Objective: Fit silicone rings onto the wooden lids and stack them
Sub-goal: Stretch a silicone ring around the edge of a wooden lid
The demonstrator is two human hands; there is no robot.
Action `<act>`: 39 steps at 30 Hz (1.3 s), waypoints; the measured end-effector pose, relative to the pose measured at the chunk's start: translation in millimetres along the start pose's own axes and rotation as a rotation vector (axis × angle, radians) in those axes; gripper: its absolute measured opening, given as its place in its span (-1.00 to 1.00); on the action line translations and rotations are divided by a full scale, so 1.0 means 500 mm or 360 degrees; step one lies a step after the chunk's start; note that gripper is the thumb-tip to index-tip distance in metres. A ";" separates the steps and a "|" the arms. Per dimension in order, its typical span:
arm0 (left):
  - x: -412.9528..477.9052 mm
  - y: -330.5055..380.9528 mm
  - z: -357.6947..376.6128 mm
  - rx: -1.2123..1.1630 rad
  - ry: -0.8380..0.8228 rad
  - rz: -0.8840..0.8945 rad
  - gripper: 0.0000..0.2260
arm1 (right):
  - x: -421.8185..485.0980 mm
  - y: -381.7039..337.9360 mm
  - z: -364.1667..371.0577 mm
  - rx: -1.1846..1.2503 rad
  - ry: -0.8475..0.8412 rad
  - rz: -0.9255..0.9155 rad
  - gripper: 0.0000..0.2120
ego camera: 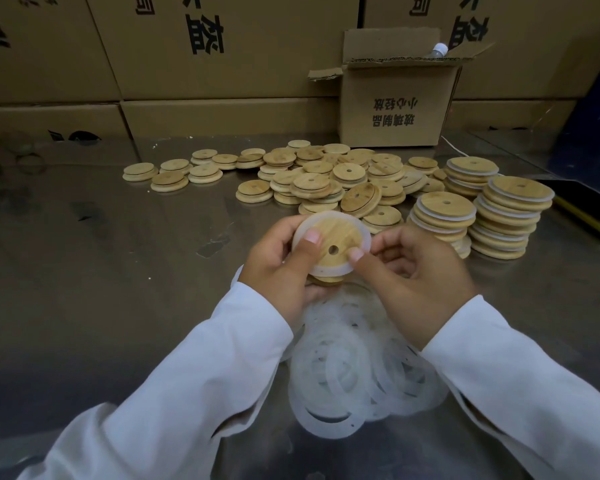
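Both hands hold one round wooden lid [340, 237] with a centre hole, tilted toward me above the table. A white silicone ring [362, 228] sits around its rim. My left hand [281, 265] grips the lid's left side, thumb pressed on its face. My right hand [413, 271] pinches the ring's right edge with thumb and fingers. A pile of loose silicone rings [357, 368] lies on the metal table beneath my wrists. Loose bare lids [323, 178] are heaped behind, and stacks of ringed lids [510, 216] stand at the right.
The steel table [118, 271] spreads to the left. A small open cardboard box [395, 98] stands at the back, in front of a wall of large cartons [187, 64]. A dark tray with a yellow edge [589, 209] lies at the far right.
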State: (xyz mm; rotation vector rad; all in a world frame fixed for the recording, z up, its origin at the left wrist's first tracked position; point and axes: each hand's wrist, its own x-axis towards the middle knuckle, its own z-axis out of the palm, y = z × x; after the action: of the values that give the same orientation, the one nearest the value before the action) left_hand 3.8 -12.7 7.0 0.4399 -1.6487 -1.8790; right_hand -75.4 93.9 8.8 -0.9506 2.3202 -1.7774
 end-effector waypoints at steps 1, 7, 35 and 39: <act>0.000 0.000 0.000 -0.0033 -0.0008 0.0000 -0.85 | 0.001 0.001 0.000 0.0014 0.0015 -0.0001 -0.88; -0.002 -0.005 -0.005 0.0193 -0.0114 0.0138 -0.85 | 0.008 -0.001 -0.013 0.0144 0.0211 -0.0111 -0.90; 0.003 0.011 -0.019 0.0236 -0.0142 0.0298 -0.79 | 0.018 -0.010 -0.025 0.0240 -0.0042 -0.0336 -0.85; -0.001 -0.003 -0.012 0.0089 -0.0109 0.0132 -0.80 | 0.003 -0.005 -0.012 0.0090 0.0105 -0.0468 -0.86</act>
State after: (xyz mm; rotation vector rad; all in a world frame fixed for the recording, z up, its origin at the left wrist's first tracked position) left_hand 7.3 -16.8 4.3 0.3285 -1.7409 -1.8089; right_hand -78.0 98.0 13.4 -1.3002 2.2496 -1.9944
